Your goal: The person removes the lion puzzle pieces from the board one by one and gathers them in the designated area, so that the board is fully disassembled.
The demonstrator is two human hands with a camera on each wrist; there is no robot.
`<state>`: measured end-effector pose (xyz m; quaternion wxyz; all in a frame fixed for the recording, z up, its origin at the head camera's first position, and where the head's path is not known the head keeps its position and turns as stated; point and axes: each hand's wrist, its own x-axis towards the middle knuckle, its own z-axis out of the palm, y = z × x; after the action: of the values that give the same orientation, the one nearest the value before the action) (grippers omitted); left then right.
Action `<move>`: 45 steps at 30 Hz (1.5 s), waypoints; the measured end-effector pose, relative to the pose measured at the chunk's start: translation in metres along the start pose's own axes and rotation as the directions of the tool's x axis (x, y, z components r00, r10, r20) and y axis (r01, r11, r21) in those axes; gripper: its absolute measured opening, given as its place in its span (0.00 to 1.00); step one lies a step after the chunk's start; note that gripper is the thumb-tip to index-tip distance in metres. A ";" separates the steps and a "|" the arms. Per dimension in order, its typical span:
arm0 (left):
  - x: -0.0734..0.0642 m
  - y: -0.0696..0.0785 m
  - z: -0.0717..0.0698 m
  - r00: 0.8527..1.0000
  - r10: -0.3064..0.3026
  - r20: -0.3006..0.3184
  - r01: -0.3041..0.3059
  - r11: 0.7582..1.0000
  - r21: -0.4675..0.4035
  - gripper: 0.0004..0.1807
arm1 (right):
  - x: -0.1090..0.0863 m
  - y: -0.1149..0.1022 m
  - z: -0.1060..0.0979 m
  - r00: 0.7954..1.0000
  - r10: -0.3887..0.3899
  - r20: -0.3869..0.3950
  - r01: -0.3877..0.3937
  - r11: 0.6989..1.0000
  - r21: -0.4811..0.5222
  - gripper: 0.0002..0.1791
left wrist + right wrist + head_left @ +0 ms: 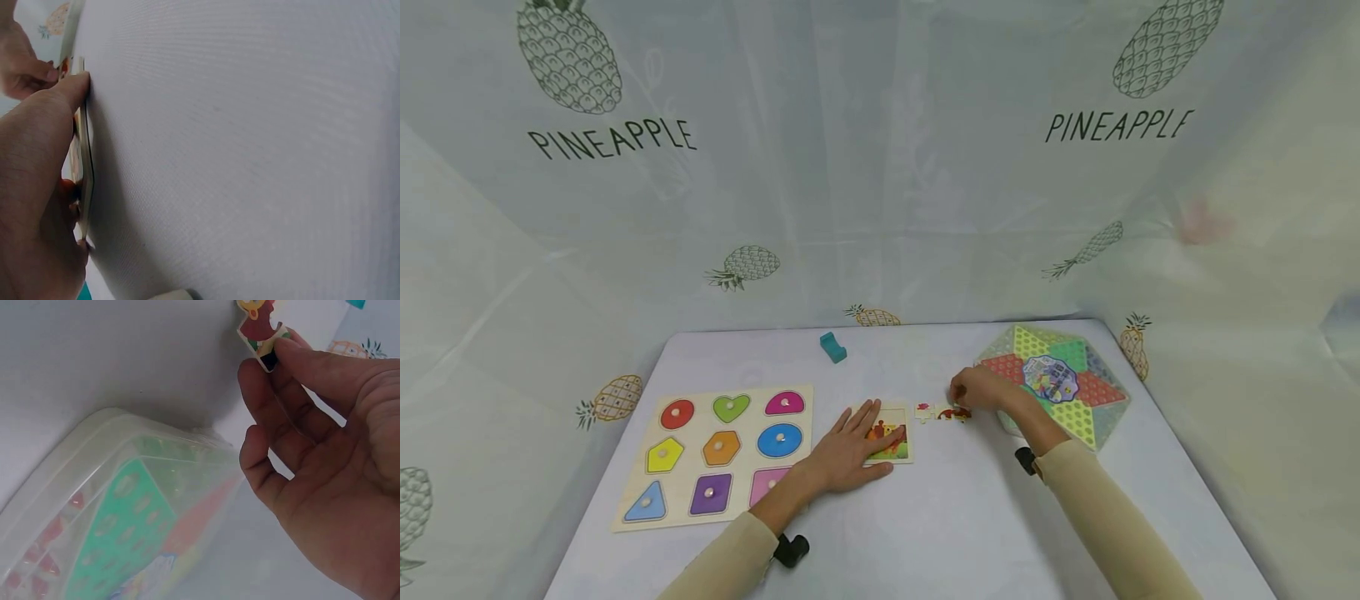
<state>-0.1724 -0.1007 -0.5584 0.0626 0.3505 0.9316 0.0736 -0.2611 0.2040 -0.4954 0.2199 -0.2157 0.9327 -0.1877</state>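
My left hand (850, 454) lies with fingers spread across a small square picture puzzle (898, 415), covering its left part. In the left wrist view the thumb lies along the puzzle's pale edge (88, 169). To the right, my right hand (981, 388) pinches a jigsaw piece (257, 328) between thumb and fingertips. That piece carries a dark red, yellow and green print. Close below this hand in the head view, a white and pink jigsaw piece (924, 412) lies beside the puzzle, and a red-printed piece (953, 413) shows next to it.
A wooden shape board (685, 490) with knobbed coloured shapes lies on the left. On the right, a hexagonal clear box (1078, 396) with a star pattern sits close beside the right forearm. A teal block (832, 347) lies near the table's back edge.
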 end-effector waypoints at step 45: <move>-0.001 0.001 0.001 1.000 -0.015 0.011 0.015 1.000 -0.008 0.36 | 0.002 -0.006 0.013 0.998 0.040 -0.049 -0.044 0.996 -0.078 0.05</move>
<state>-0.1713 -0.1006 -0.5587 0.0696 0.3435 0.9336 0.0749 -0.2544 0.1952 -0.5044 0.1931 -0.2001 0.9486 -0.1511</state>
